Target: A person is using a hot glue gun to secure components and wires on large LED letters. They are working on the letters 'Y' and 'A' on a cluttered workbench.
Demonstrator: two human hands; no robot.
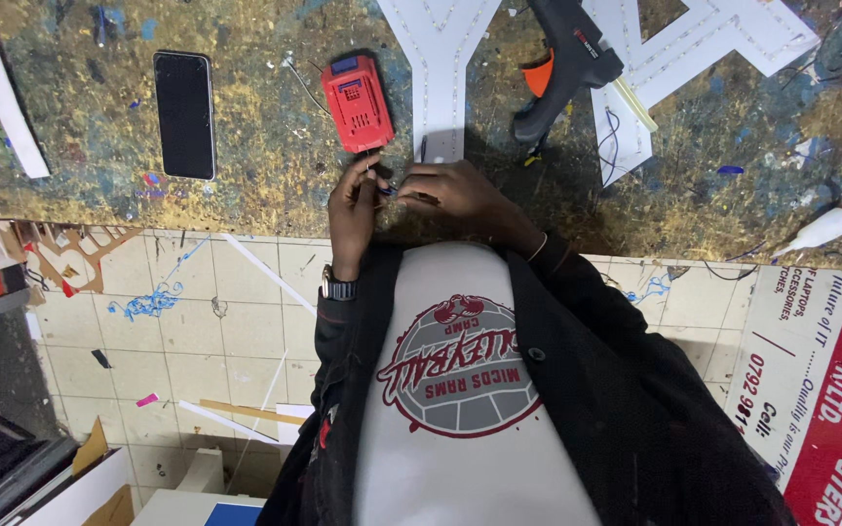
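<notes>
- While both hands meet at the bench edge, the left hand (355,200) pinches a thin wire (385,188).
- The right hand (455,190) grips the same wire, just below the red battery pack (356,101).
- A white letter shape (438,68) lies just beyond the hands; the black glue gun (567,60) rests near it.

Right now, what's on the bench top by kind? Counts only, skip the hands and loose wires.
Red battery pack: 1
Black phone: 1
Black glue gun: 1
White cut-out letter shapes: 2
White strip at the left edge: 1
White nozzle bottle: 1
Total: 7
</notes>
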